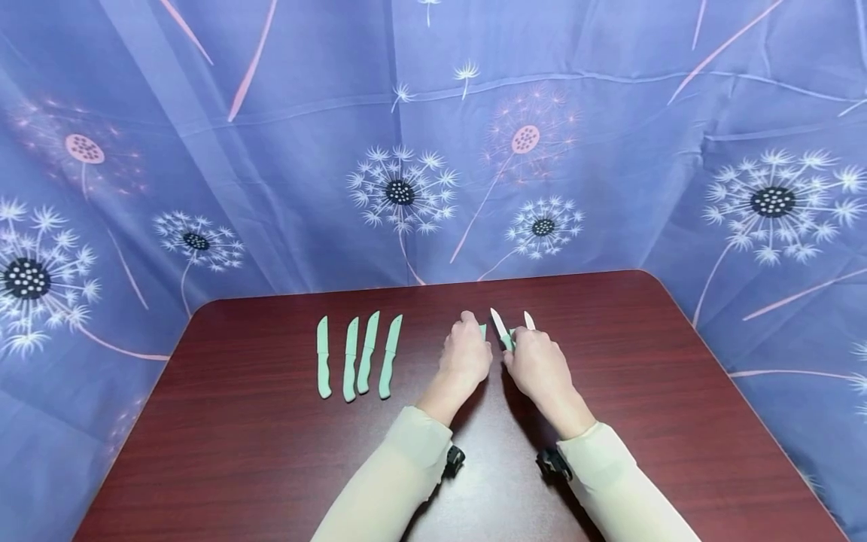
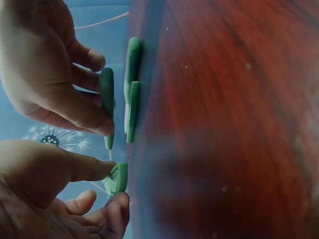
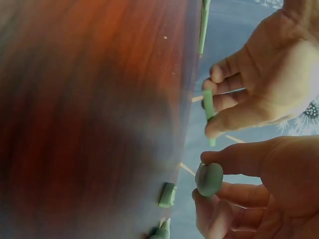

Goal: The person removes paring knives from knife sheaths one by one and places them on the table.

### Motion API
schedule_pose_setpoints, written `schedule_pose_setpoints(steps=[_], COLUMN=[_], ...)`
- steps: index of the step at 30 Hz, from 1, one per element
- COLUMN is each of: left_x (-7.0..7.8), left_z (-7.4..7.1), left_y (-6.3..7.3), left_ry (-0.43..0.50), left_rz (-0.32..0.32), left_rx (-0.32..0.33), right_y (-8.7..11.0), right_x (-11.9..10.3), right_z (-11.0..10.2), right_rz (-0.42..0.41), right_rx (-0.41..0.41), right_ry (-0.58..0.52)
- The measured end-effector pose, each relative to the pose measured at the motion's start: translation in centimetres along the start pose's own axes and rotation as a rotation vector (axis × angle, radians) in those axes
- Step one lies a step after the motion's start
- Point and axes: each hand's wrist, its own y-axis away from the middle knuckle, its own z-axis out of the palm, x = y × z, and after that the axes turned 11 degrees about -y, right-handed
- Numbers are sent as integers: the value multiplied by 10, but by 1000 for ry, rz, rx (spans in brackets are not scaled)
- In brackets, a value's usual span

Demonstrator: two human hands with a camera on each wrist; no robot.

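Knife with a white blade and smooth green handle (image 1: 501, 329) is clasped in the right hand's grip (image 1: 540, 363) over the dark-red wood-grain desk (image 1: 271, 459), while the left hand (image 1: 467, 351) pinches a narrow light-green blade cover (image 3: 208, 103) just beside it. Misaligning blade and cover could nick the left hand; a careless sideways shift could knock the second white-bladed knife (image 1: 530, 321) near the right.
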Motion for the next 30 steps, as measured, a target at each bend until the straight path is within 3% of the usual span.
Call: schedule_pose_setpoints(steps=[14,30], left_x=[11,14], left_z=[14,13], left_y=[-9,-9], left_ry=[9,-57], left_rz=[-42,-3], left_rx=[-45,-45], right_y=[-1,-7], right_x=[-2,-1], right_z=[5,13], right_rz=[16,19], right_rx=[-15,-53], right_ry=[53,56])
